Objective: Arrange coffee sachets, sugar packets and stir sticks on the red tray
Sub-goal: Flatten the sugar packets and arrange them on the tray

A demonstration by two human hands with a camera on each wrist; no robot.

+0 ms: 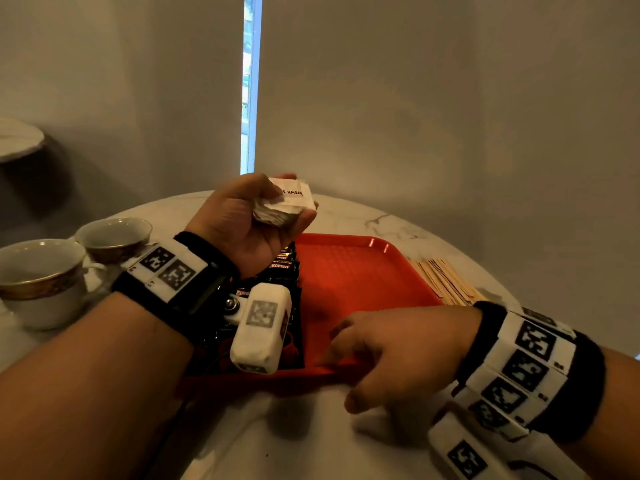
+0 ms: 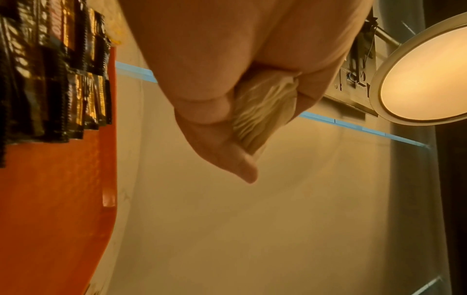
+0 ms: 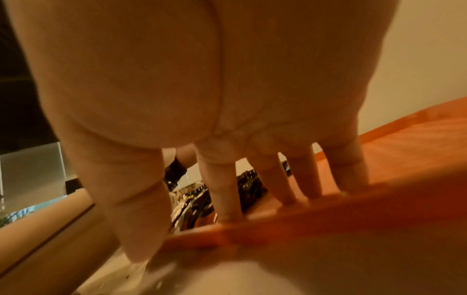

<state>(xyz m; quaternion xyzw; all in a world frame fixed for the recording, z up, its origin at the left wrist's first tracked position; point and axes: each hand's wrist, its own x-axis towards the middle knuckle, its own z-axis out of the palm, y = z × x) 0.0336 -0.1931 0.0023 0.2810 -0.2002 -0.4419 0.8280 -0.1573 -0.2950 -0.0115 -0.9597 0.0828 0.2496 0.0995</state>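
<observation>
Sugar packets (image 1: 284, 202), a thick white bundle too tightly stacked to count, sit in the left hand (image 1: 242, 220), whose fingers and thumb are curled round them; the top one reads "brown" on its face. That hand is raised above the far left part of the tray (image 1: 349, 271), so the sugar is not yet on it. In the left wrist view the packet edges (image 2: 262, 111) fan out between thumb and fingers. Coffee sachets (image 1: 287, 263), black with red and gold print, already lie overlapped along the left side of the tray; several show, but the wrist camera hides part of the row, so I cannot give a firm count. Stir sticks (image 1: 446, 282), a loose pile of many pale wooden ones, lie on the table (image 1: 398, 216) just beside the tray's right edge. By my reading the coffee is placed, the sugar is in hand and next, and the sticks are left; the middle and right of the tray are bare red. The right hand (image 1: 391, 344) rests on the near rim, its fingers (image 3: 222, 191) fairly straight over the edge and the thumb outside it, seemingly steadying the tray. Two cups (image 1: 41, 275) stand at the left of the table.
</observation>
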